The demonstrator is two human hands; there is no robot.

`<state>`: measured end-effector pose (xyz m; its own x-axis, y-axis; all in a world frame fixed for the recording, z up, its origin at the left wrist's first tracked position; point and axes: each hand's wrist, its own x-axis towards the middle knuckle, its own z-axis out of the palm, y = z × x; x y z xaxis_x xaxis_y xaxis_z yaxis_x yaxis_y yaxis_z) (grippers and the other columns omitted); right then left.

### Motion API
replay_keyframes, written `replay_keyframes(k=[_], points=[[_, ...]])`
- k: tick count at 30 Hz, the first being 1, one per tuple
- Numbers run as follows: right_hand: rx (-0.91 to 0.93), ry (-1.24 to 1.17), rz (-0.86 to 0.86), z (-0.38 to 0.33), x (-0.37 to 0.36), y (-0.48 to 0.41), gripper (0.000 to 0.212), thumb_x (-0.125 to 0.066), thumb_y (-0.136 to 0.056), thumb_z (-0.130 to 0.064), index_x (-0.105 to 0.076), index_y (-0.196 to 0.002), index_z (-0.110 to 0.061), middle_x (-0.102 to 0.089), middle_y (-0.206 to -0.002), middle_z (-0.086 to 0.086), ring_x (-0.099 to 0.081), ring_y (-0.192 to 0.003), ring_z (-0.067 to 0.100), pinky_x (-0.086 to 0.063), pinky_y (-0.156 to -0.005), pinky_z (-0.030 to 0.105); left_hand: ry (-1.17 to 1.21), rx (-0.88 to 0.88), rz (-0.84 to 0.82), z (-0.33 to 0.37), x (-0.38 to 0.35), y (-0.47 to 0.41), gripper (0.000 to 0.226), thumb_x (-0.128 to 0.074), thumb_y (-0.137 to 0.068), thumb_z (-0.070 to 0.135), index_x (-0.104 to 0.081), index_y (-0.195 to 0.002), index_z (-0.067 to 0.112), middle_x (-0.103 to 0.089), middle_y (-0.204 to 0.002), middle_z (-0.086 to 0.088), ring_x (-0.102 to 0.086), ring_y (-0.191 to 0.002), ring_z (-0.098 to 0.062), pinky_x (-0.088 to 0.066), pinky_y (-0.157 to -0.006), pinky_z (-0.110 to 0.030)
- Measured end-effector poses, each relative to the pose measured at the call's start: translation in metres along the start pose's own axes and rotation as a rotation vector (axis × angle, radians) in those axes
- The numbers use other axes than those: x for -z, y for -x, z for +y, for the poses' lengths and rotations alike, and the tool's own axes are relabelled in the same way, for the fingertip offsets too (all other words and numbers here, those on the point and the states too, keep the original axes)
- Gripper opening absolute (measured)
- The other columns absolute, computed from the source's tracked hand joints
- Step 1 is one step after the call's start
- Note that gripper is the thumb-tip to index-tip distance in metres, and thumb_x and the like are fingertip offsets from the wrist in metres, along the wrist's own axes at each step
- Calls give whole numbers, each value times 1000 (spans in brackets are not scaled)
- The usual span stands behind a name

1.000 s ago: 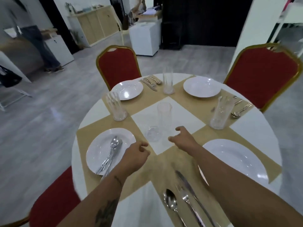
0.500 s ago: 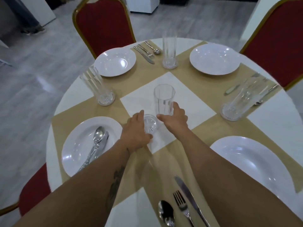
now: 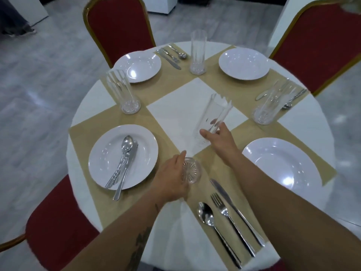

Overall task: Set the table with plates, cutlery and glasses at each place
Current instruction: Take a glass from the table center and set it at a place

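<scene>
A round table [image 3: 86,114] with beige mats holds four white plates. In the middle, my right hand [image 3: 220,139] grips the lower part of a tall clear glass [image 3: 216,112], which leans to the right. My left hand [image 3: 172,178] is wrapped around a second clear glass [image 3: 190,171] nearer to me; I look at its cut, star-patterned end. The near left plate [image 3: 109,165] carries a spoon, fork and knife [image 3: 125,161]. The near right plate [image 3: 281,165] is bare.
Three more tall glasses stand at the left [image 3: 123,90], the far side [image 3: 198,51] and the right [image 3: 271,104]. A spoon, fork and knife [image 3: 224,214] lie near me. Far plates [image 3: 137,66] [image 3: 244,63] have cutlery alongside. Red chairs [image 3: 119,26] [image 3: 322,45] [image 3: 54,231] ring the table.
Both hands reached in and closed on the two centre glasses. The right hand tilted the tall glass rightward; the left drew the other glass toward me. The view dipped down.
</scene>
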<state>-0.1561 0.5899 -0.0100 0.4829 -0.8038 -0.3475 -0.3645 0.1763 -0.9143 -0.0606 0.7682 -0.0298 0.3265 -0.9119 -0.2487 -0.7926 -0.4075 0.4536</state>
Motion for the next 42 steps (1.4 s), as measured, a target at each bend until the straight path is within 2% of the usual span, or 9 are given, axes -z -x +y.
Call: replay_keyframes(k=[4, 10, 15, 20, 23, 28, 33, 38, 42], points=[[-4, 87, 15, 8, -1, 50, 34, -76, -84, -33, -54, -110, -32, -59, -85, -11, -58, -78, 5, -48, -78, 31, 66, -19, 26, -7, -8, 7, 100, -66, -81, 42, -5, -156, 17, -30, -155, -4, -34, -140, -26, -31, -115, -39], [-32, 134, 30, 24, -12, 93, 37, -80, -74, -44, -57, -103, -41, -71, -102, -11, -68, -95, 7, -57, -86, 41, 152, -34, 4, -14, -6, 17, 104, -64, -78, 48, -4, -156, 15, -30, -155, -7, -32, -142, -28, -30, -116, -43], [12, 162, -28, 25, -31, 108, 52, -79, -69, -32, -61, -119, -33, -73, -107, -11, -68, -100, 6, -56, -87, 30, 203, 5, 29, -19, -6, 27, 104, -71, -82, 38, -2, -156, 13, -31, -154, -8, -32, -141, -27, -33, -112, -38], [42, 334, -69, 26, -45, 112, 60, -79, -72, -25, -54, -127, -32, -66, -113, -10, -63, -102, 10, -46, -77, 17, 260, 66, 85, -30, -7, 29, 92, -69, -78, 35, -14, -151, 26, -64, -115, -3, -62, -101, -24, -55, -83, -43], [67, 379, -65, 29, -46, 110, 64, -82, -71, -24, -56, -129, -28, -63, -119, -5, -61, -106, 15, -45, -81, 23, 272, 82, 103, -29, -3, 31, 77, -67, -81, 27, -24, -145, 19, -67, -98, 6, -63, -83, -18, -54, -69, -38], [52, 413, -76, 24, -42, 109, 63, -82, -71, -20, -57, -129, -26, -65, -117, -6, -61, -103, 14, -52, -91, 31, 380, 139, 52, -20, 8, 43, 77, -63, -86, 21, -21, -151, 20, -70, -107, 7, -66, -94, -18, -55, -85, -43], [25, 501, -142, 25, -36, 107, 71, -76, -69, -19, -49, -134, -22, -64, -116, -3, -63, -101, 17, -56, -87, 40, 395, 181, 48, -14, 22, 50, 60, -54, -91, 18, -36, -148, 17, -66, -119, -3, -61, -105, -19, -48, -90, -30], [-105, 680, -114, 15, -24, 119, 50, -61, -83, -17, -54, -131, -9, -63, -120, 9, -61, -97, 23, -50, -77, 35, 399, 181, 190, -31, 37, 54, 37, -47, -89, 6, -65, -119, 18, -70, -103, 3, -64, -97, -14, -53, -89, -32], [-140, 715, -189, -3, -24, 145, 22, -58, -78, -17, -72, -89, -5, -73, -85, 7, -68, -82, 25, -50, -66, 33, 430, 195, 311, -55, 62, 54, 31, -48, -89, 3, -70, -106, 18, -70, -89, 5, -65, -84, -8, -52, -78, -20]])
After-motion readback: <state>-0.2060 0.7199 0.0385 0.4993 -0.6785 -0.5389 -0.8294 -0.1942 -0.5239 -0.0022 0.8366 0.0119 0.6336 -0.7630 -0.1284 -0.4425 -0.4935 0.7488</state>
